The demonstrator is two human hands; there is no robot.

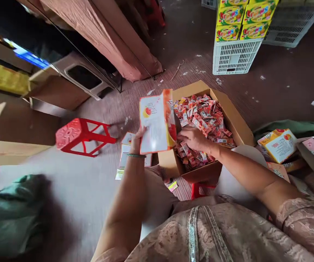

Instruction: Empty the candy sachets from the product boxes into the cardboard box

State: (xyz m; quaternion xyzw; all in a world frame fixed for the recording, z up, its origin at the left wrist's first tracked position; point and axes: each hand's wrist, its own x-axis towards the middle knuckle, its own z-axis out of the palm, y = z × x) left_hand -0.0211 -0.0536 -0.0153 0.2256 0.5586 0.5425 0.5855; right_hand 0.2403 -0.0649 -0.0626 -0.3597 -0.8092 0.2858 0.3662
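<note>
My left hand [137,141] is closed on a small white and orange carton [157,122], holding it upright with its top flap open, just left of a big cardboard box [236,120]. That box is full of small red and orange sweet packets [203,116]. My right hand [192,139] lies palm down in the near part of the packets, its fingers curled into them. What the fingers hold is hidden.
A stack of flat cartons [125,154] lies on the floor under my left hand. A red plastic stool [82,135] lies tipped to the left. More small cartons [279,145] sit at the right. A white crate [235,56] carries yellow boxes [241,18] at the back.
</note>
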